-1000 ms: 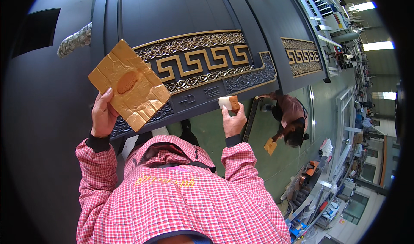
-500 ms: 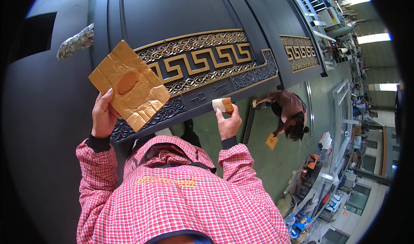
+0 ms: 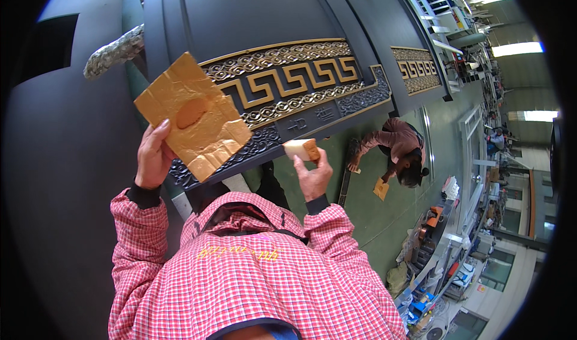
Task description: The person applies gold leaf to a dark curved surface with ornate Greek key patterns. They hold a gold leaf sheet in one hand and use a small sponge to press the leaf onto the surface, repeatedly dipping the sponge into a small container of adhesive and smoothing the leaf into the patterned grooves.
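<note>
Two hands are busy, each with its own thing. The right hand point(image 3: 312, 177) has its fingers point(image 3: 323, 159) curled shut round a small pale sponge point(image 3: 300, 149) whose far end is stained a gold-brown; the stained end points toward the near edge of the door panel point(image 3: 264, 15). The left hand point(image 3: 153, 159) pinches the near corner of a crumpled gold sheet point(image 3: 191, 116), thumb on one face and fingers hidden behind it, so the sheet stands up in front of the panel. A darker, rubbed oval shows in the middle of the sheet, which I take as the spot where the sponge picks up its colour.

Beyond the hands lies the dark panel, with a band of key pattern point(image 3: 291, 78) and scrollwork across it. The key pattern and the two scroll borders already read as gold. The lowest strip of relief point(image 3: 252, 144), nearest the sponge, is dark with only faint highlights, and the flat fields of the panel are plain dark. So, judging by colour alone, the gilding of the upper band looks done or nearly so, and the near strip looks untouched; whether it is meant to be gilded I cannot tell.

To the right, a second band point(image 3: 418, 69) on the adjoining panel also shows gold. On the green floor point(image 3: 372, 232) to the right, another person point(image 3: 399, 150) bends over, with a sheet point(image 3: 380, 188) of the same colour beside them. A wrapped bar point(image 3: 114, 51) lies at the far left.
</note>
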A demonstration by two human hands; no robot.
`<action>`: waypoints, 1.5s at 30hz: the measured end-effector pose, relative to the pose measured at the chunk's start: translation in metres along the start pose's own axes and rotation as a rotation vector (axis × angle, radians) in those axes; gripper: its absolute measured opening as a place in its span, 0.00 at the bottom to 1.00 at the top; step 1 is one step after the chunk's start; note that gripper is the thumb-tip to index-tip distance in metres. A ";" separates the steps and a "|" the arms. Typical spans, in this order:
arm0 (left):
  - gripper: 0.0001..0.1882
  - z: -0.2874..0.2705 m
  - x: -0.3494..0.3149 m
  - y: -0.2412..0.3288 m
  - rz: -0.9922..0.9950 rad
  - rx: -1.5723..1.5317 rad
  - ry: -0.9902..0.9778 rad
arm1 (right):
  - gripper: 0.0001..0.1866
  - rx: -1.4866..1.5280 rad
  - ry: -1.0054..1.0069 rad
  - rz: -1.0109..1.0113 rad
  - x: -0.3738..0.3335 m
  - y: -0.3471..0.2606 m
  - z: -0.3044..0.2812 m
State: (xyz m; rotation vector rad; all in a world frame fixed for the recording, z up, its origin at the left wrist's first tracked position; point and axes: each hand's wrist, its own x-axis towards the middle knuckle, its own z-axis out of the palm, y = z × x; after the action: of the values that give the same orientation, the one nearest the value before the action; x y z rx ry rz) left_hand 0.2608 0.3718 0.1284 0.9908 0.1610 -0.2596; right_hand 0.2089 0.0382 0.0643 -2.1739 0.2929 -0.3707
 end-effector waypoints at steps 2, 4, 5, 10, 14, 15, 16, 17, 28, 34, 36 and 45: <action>0.19 -0.010 -0.001 -0.008 -0.024 -0.011 0.060 | 0.19 0.041 0.031 0.010 0.002 -0.015 -0.007; 0.20 0.005 -0.013 -0.001 -0.022 -0.046 0.053 | 0.18 0.171 0.044 0.005 0.005 -0.035 -0.009; 0.21 0.006 -0.016 -0.001 -0.021 -0.037 0.048 | 0.17 0.246 0.057 -0.016 0.006 -0.049 -0.010; 0.24 0.003 -0.042 0.008 -0.107 0.025 -0.045 | 0.19 0.337 -0.122 -0.188 0.000 -0.124 -0.008; 0.25 0.003 -0.054 0.004 -0.121 0.040 -0.036 | 0.19 0.253 -0.266 -0.328 -0.001 -0.165 0.002; 0.25 0.004 -0.056 0.004 -0.115 0.052 -0.048 | 0.19 0.217 -0.300 -0.380 0.001 -0.172 0.004; 0.25 0.004 -0.057 0.003 -0.109 0.065 -0.061 | 0.19 0.181 -0.333 -0.432 0.002 -0.179 0.005; 0.25 0.004 -0.059 0.003 -0.105 0.077 -0.073 | 0.18 0.143 -0.368 -0.483 0.004 -0.187 0.007; 0.23 0.027 -0.055 0.003 -0.126 0.080 -0.032 | 0.18 -0.003 -0.342 -0.764 0.027 -0.196 -0.006; 0.21 0.031 -0.047 0.006 -0.141 0.044 0.016 | 0.18 0.097 -0.148 -0.430 0.033 -0.150 -0.036; 0.19 0.021 -0.044 0.004 -0.121 0.017 0.085 | 0.19 0.140 -0.007 -0.193 0.036 -0.105 -0.047; 0.18 0.020 -0.038 0.015 -0.064 0.006 0.241 | 0.21 0.081 0.263 0.211 0.053 0.049 -0.047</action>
State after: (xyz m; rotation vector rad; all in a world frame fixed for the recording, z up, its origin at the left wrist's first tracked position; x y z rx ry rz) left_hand 0.2294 0.3680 0.1611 1.0226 0.4119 -0.1983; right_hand 0.2373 -0.0432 0.0590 -1.9919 0.6377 -0.5388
